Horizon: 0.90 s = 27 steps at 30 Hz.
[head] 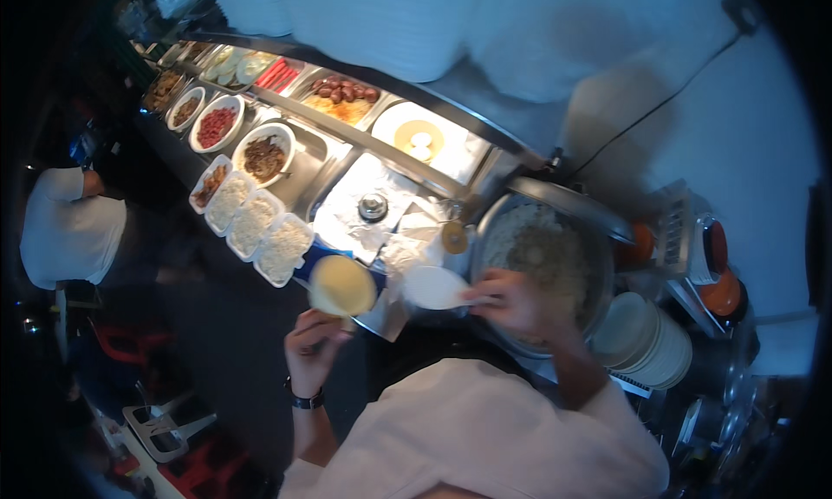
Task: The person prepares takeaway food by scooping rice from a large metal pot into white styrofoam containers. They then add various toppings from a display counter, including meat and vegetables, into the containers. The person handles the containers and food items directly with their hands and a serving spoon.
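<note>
My left hand (317,343), with a dark watch on its wrist, holds up a pale yellow cup or small bowl (343,286); its inside is not clearly seen. A white rice paddle (434,288) is gripped by its handle in my right hand (510,300), which is slightly blurred. That hand is over the near left edge of a large metal pot (539,239) of white rice. Just beyond the yellow cup stand white foam containers in a row, several filled with rice (281,248). The farthest container also shows browned pieces of food (211,183).
A tilted metal lid (572,206) covers part of the pot's far side. Bowls of dark shredded food (263,157) and red food (216,127) line the lit steel counter. Stacked plates (650,346) stand right. A person in white (75,226) is at left, near red chairs (201,470).
</note>
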### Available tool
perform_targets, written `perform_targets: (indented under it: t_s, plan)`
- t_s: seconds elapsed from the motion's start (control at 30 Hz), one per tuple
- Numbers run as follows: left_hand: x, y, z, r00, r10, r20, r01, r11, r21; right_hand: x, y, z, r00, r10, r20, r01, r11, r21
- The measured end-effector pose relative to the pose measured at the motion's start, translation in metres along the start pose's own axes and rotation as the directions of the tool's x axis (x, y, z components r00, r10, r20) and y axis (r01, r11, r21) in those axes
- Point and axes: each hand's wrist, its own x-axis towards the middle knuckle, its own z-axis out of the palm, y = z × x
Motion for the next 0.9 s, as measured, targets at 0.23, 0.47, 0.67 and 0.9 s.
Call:
perform_targets:
  t_s: [0.23,0.47,0.67,0.9]
  plan:
    - [0.059,0.027,0.219,0.669,0.163,0.725,-0.142,0.986,-0.09,-0.133,0.087,-0.076,0.72,0.566,-0.401,-0.611,0.791,0.019]
    - [0.023,-0.043,0.363,0.653,0.287,0.701,-0.436,0.899,0.039,-0.047,0.205,-0.224,0.816,0.365,-0.448,-0.482,0.858,-0.179]
    - [0.023,-0.034,0.332,0.585,0.254,0.77,-0.481,0.873,0.078,0.037,0.34,-0.227,0.628,0.768,-0.129,-0.768,0.638,0.058]
    - [0.002,-0.019,0.293,0.695,0.324,0.642,-0.354,0.931,-0.087,0.007,0.382,-0.236,0.758,0.64,-0.129,-0.629,0.768,0.115]
